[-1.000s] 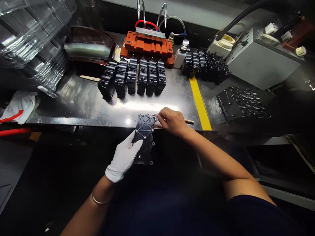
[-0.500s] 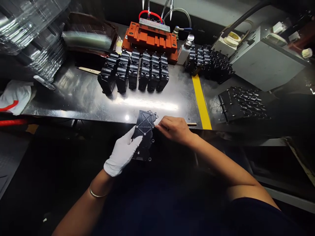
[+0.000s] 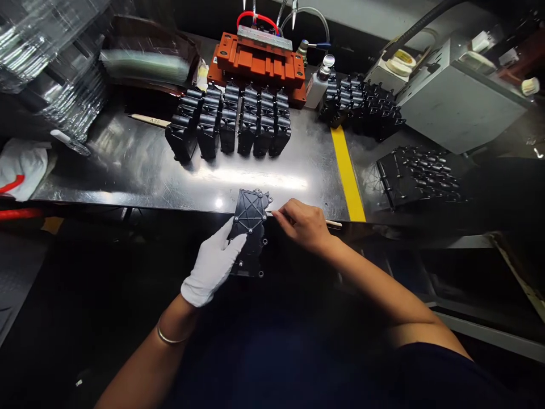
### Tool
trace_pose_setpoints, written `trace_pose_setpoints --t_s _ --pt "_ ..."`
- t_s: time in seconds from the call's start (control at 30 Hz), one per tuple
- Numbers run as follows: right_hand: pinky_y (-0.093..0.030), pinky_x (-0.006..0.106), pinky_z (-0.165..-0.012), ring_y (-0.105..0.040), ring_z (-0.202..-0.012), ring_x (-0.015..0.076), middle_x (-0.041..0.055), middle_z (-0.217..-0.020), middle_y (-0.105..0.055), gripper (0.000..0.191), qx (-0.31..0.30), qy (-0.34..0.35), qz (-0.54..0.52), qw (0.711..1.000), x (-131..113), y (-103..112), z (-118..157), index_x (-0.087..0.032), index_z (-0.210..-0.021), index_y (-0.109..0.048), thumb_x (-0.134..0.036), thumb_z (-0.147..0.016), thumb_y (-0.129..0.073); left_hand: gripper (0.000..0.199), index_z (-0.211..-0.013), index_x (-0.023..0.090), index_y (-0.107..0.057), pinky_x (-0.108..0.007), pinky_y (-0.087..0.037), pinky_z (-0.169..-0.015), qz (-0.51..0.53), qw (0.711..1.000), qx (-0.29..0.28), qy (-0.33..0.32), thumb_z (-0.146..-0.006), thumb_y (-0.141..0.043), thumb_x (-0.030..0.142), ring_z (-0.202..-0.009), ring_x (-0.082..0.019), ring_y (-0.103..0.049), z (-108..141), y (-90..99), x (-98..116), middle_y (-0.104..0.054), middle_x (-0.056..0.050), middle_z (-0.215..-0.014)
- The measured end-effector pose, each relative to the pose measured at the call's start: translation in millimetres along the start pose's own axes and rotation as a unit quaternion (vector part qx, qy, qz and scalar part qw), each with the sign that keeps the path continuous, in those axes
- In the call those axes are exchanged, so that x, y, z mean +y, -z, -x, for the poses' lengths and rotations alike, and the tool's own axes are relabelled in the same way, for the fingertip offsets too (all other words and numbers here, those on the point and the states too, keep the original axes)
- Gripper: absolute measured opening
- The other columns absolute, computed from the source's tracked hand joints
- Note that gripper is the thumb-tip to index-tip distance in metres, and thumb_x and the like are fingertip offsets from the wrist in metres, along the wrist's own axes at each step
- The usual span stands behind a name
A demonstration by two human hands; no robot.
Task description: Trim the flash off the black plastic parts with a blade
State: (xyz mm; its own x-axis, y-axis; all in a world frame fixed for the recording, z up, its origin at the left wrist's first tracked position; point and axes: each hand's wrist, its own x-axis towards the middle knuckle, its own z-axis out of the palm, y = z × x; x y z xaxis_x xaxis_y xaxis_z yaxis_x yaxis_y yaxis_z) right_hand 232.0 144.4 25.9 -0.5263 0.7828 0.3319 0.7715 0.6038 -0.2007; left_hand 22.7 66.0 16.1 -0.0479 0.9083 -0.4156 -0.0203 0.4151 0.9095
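Observation:
My left hand [image 3: 213, 264], in a white glove, grips a flat black plastic housing [image 3: 250, 250] with crossed ribs and small ring-shaped lugs. The housing is tilted at the bench's front edge, its upper end over the metal top. My bare right hand [image 3: 303, 221] is closed around a thin, pen-like tool [image 3: 335, 224], whose pale end sticks out behind the hand. Its thin tip points at the housing's upper right edge; whether they touch I cannot tell. The fingers hide the tool's middle.
Several black housings [image 3: 230, 122] stand in a row before an orange fixture [image 3: 259, 65]. More housings [image 3: 361, 105] lie beyond the yellow strip [image 3: 348, 176], by a grey box [image 3: 462, 96]. A pale stick marked A35 [image 3: 149, 120], a white bottle [image 3: 318, 85] and stacked clear trays [image 3: 74, 108] are around.
My right hand has drawn slightly away from the housing's edge, so the tool's thin tip shows between them. My left hand keeps its hold; the view has shifted a little.

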Motion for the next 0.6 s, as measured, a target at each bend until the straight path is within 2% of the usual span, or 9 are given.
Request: trace_pose_setpoints --t_s 0.2,0.4,0.6 --pt "-0.031 0.025 -0.053 -0.054 -0.057 0.0112 0.0029 -0.068 -0.065 0.033 0.001 -0.023 -0.027 0.999 1.1 -2.0 1.5 -0.018 -0.073 -0.060 -0.038 -0.097 -0.049 0.068 -0.144 0.020 -0.052 -0.021 -0.050 -0.057 0.004 1.000 0.000 0.001 -0.083 -0.067 0.046 -0.058 -0.011 -0.052 0.6 -0.2 -1.6 -0.067 0.003 -0.070" --pt "-0.033 0.025 -0.055 -0.057 -0.059 0.0119 0.0031 -0.068 -0.066 0.033 0.005 -0.038 -0.049 0.998 0.4 -1.4 4.8 -0.019 -0.072 -0.060 -0.038 -0.097 -0.050 0.068 -0.143 0.022 -0.053 -0.023 -0.052 -0.062 0.015 1.000 -0.004 -0.006 -0.082 -0.068 0.046 -0.062 -0.012 -0.056 -0.9 0.8 -3.6 -0.068 0.002 -0.073" --pt "-0.035 0.024 -0.055 -0.056 -0.057 0.0115 0.0019 -0.066 -0.065 0.033 -0.013 -0.068 -0.077 0.995 -3.9 2.0 9.3 -0.019 -0.071 -0.060 -0.039 -0.095 -0.052 0.067 -0.143 0.022 -0.053 -0.024 -0.054 -0.064 0.015 1.000 -0.002 -0.003 -0.082 -0.068 0.046 -0.063 -0.013 -0.058 0.7 0.3 -0.6 -0.065 0.003 -0.068"
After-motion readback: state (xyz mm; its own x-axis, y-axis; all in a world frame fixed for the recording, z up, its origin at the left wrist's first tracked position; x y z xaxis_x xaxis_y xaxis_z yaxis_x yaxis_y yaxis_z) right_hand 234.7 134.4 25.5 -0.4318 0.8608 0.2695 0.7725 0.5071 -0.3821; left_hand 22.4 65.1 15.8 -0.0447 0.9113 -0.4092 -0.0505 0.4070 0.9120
